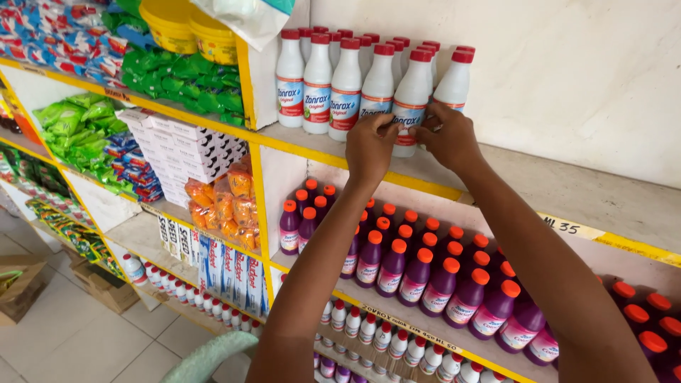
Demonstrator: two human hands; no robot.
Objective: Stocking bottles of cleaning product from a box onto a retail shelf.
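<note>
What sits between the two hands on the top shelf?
A white bottle with a red cap, front of its row. The left hand and right hand touch its lower part from either side. Head view.

Colour log, head view.
- White bottles (345, 85), 12 o'clock: white bodies, red caps, labels banded blue and red.
- Purple bottles (418, 273), 5 o'clock: deep purple bodies, orange-red caps, pale labels.
- Shelf edge (333, 152): yellow strip; shelf boards off-white.
- Tubs (191, 32), 11 o'clock: yellow.
- Sachets (181, 78), 10 o'clock: bright green; packets further left patterned red, white and blue.
- Boxes (188, 152), 9 o'clock: white with small dark print.
- Snack packs (227, 206), 8 o'clock: orange.
- Small bottles (369, 330), 6 o'clock: white, red caps.
- Wall (567, 71), 2 o'clock: cream.
</note>
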